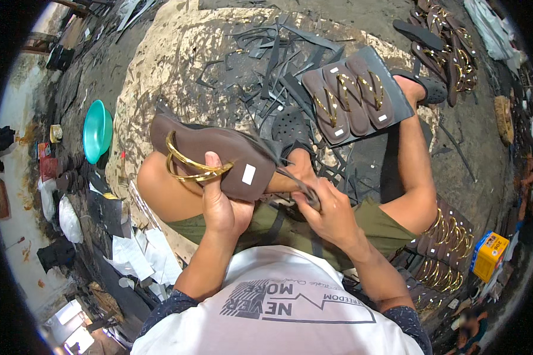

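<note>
A brown sandal point(219, 148) with a gold strap and a white sticker is held up over my lap. My left hand point(224, 204) grips it, the thumb lying by the strap and the fingers beneath the sole. In my right hand point(331, 213) is a knife point(305, 190), seemingly thin-bladed and partly blurred. Its blade points up to the sandal's dark sole edge; whether it touches the edge I cannot tell. Three brown sandals point(347, 100) with gold straps lie side by side on a dark sheet point(400, 100) beyond my right hand.
Dark offcut strips point(272, 56) litter the floor ahead. A green basin point(97, 131) stands at left, near white papers point(142, 254). More sandals pile at the far right point(450, 50) and near right point(444, 248), beside a yellow box point(490, 255). My feet wear dark clogs point(290, 125).
</note>
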Demonstrator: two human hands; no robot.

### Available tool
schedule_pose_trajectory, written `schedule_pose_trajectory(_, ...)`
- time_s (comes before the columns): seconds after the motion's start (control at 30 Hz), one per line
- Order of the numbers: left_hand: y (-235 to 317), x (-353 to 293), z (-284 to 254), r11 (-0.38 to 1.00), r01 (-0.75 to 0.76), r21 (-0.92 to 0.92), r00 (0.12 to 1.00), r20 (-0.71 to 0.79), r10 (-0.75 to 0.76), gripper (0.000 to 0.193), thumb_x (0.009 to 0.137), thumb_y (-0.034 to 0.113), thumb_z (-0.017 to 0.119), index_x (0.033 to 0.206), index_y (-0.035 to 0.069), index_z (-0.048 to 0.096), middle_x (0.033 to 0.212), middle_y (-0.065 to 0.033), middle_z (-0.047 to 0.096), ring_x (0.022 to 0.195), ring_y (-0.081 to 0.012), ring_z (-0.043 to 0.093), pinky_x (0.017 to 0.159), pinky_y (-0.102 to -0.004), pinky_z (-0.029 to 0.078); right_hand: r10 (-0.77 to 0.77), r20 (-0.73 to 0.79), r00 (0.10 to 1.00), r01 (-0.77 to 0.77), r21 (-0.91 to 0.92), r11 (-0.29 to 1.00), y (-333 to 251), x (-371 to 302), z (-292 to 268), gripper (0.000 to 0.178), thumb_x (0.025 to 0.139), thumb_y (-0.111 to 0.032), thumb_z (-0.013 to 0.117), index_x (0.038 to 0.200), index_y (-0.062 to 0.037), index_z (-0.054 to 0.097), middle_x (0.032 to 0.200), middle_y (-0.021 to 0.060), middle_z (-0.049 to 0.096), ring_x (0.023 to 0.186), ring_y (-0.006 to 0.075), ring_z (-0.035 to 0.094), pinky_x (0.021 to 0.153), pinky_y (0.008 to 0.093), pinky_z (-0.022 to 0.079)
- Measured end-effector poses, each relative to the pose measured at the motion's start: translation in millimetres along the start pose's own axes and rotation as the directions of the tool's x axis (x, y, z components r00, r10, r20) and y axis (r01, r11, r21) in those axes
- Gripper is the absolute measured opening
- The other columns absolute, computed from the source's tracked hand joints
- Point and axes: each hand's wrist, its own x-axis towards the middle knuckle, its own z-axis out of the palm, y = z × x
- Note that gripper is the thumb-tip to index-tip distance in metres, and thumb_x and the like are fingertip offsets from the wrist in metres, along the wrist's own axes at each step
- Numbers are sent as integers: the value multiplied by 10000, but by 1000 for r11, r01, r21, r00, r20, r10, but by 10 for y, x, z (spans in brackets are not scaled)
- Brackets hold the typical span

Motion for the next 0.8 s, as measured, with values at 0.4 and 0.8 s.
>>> schedule_pose_trajectory(0.4, -149, -19, -484, 982, -9, 189, 983, 182, -26, 658, 996, 543, 643, 1377, 13, 558, 1282, -138, 665, 1165, -268, 663, 1027, -437, 537, -6, 327, 945, 60, -157, 986, -214, 541, -54, 398, 841, -110, 757, 1210, -92, 608, 986, 183, 665, 908, 414, 674, 746, 520, 541)
schedule_pose_trajectory(0.8, -24, -41, -754, 969, 80, 234, 980, 159, -120, 799, 876, 603, 754, 1393, 33, 540, 1253, -112, 655, 1128, -254, 675, 986, -433, 577, -217, 516, 829, 226, 45, 973, -359, 1185, 118, 285, 898, -164, 693, 1159, -90, 604, 1006, 149, 711, 967, 402, 703, 763, 532, 556)
